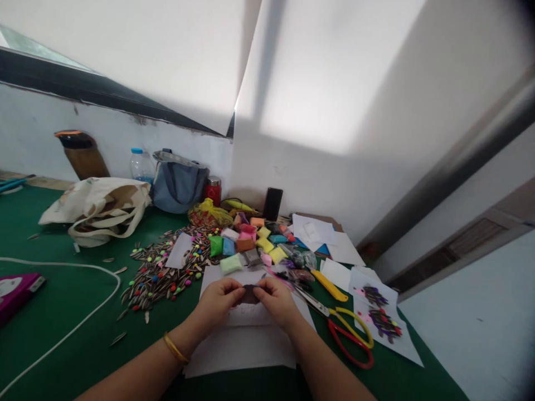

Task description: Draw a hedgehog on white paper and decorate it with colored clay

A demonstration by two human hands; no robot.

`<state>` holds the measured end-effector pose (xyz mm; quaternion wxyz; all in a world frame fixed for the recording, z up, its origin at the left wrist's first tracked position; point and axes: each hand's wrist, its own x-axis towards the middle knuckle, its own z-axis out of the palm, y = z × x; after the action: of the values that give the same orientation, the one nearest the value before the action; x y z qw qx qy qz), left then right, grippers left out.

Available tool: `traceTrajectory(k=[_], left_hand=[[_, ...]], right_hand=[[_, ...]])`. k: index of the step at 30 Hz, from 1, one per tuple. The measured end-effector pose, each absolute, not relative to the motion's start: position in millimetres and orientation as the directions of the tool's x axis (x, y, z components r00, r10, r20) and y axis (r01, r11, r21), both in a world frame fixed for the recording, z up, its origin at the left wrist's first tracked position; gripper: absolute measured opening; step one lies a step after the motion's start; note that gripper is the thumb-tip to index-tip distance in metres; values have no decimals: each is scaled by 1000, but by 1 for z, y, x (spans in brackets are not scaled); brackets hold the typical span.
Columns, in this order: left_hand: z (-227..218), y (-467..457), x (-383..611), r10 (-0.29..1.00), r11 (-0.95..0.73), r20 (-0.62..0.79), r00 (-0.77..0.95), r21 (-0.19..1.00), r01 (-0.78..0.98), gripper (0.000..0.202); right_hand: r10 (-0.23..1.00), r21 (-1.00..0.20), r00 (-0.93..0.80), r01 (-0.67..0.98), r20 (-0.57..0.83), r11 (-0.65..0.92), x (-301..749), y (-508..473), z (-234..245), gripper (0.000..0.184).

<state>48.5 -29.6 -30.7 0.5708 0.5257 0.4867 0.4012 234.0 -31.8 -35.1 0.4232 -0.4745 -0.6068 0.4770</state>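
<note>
Between my two hands is a small flat piece of dark brownish-purple modelling clay (249, 294). My left hand (220, 301) pinches its left edge with thumb and fingers. On the opposite edge, my right hand (276, 301) pinches it the same way. Both hands are just above white paper sheets (246, 351), with some faint marks on the paper below the clay. Colourful soft clay packets (246, 244) lie in a heap beyond my fingers. To the right of my right hand are red-and-yellow-handled scissors (349, 331) and a yellow utility knife (330, 285).
Striped sunflower seeds (156, 284) mixed with coloured balls spread on the left. Two seed-decorated figures lie on a sheet (413, 351) at right. A white cable (96, 317) crosses the green table. Along the wall stand a blue bag (178, 186), a red jar (213, 192) and a phone (273, 204).
</note>
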Motion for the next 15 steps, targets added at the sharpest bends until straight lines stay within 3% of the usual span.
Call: traceTrajectory(k=[6, 12, 15], left_hand=[[-28, -32, 48, 981, -9, -18, 191, 990, 138, 37], [-26, -34, 52, 976, -64, 21, 215, 979, 193, 21], [-25, -34, 53, 975, -63, 19, 221, 979, 195, 21]], right_hand=[[974, -973, -212, 196, 80, 123, 230, -33, -35, 16], [959, -909, -237, 343, 158, 235, 224, -37, -39, 10], [954, -911, -255, 335, 159, 242, 226, -37, -39, 13]])
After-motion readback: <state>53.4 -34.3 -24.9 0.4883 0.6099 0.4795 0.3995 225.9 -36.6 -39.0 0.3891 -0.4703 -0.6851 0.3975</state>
